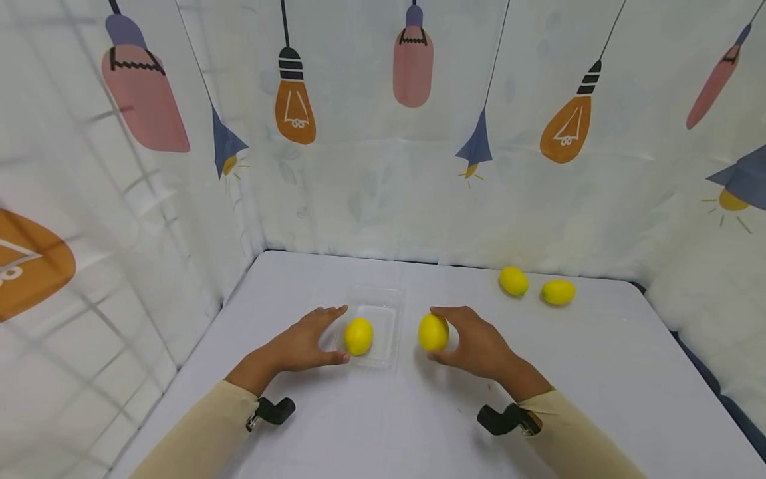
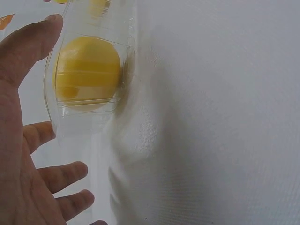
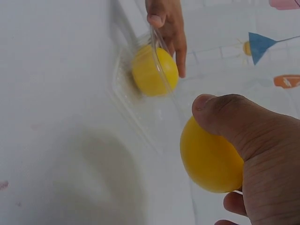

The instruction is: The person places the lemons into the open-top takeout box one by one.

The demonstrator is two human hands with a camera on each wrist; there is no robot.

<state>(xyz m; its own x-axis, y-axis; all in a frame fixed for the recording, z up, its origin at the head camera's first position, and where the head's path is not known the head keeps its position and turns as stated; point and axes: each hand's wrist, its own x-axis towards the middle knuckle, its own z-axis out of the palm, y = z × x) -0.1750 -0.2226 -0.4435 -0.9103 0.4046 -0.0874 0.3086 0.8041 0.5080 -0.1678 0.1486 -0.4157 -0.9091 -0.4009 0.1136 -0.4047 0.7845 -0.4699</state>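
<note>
My right hand (image 1: 479, 342) grips a yellow lemon (image 1: 433, 332) between thumb and fingers, held above the table to the right of a clear plastic container (image 1: 389, 332). Inside that container, at its left side, lies another lemon (image 1: 358, 336). My left hand (image 1: 302, 342) is at the container's left side, thumb and fingers spread apart around that edge. In the left wrist view the thumb (image 2: 35, 40) is right at the rim and the lemon (image 2: 89, 70) shows through the clear wall. The right wrist view has the gripped lemon (image 3: 211, 157) under my thumb.
Two more lemons, one (image 1: 514, 281) slightly left of the other (image 1: 558, 292), lie at the back right of the white table (image 1: 598, 372). A patterned curtain (image 1: 371, 199) hangs behind the table and along its left side.
</note>
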